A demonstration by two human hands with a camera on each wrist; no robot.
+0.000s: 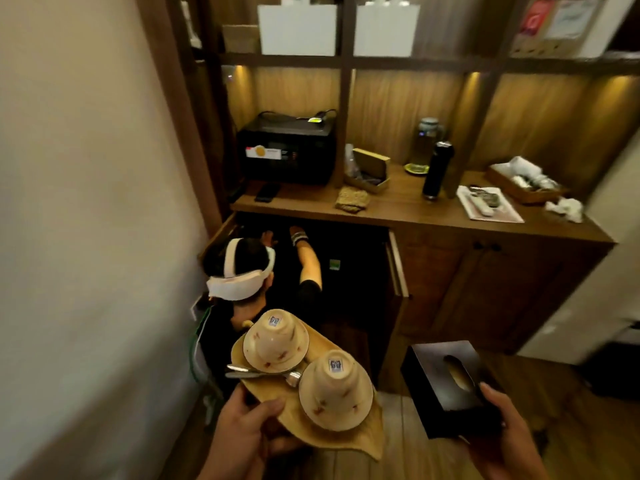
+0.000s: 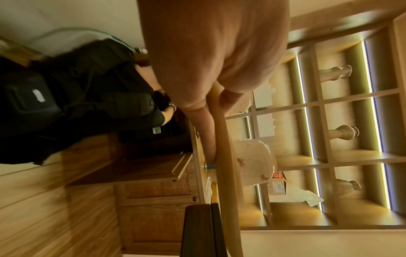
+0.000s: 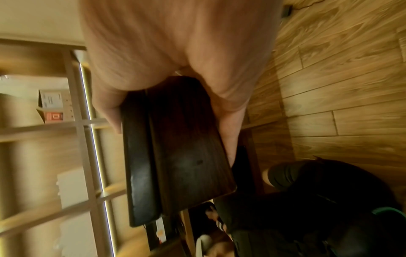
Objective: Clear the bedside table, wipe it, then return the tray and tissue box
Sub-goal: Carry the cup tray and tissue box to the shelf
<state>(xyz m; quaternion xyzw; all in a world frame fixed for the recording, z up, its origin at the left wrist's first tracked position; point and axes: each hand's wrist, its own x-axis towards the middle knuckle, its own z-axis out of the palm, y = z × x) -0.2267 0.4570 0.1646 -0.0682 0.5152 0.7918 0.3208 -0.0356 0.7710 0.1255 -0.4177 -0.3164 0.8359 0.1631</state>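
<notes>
You carry the tray [image 1: 304, 424] of upturned cups [image 1: 275, 341] pinched in your left hand [image 1: 242, 434] and the tissue box [image 1: 446, 386] gripped in your right hand [image 1: 502, 441], apparently clearing; next needs a level set-down on the counter [image 1: 398, 209].

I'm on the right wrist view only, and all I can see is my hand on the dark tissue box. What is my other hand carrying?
Observer: Your left hand grips a wooden tray by its near edge.
Operator: Is anything on it?
Observer: An upturned cup, a second upturned cup, and a spoon lying between them.
Operator: Is there somewhere ahead to set it down?
Observer: Probably. The counter shows bare wood left of a black flask.
</notes>
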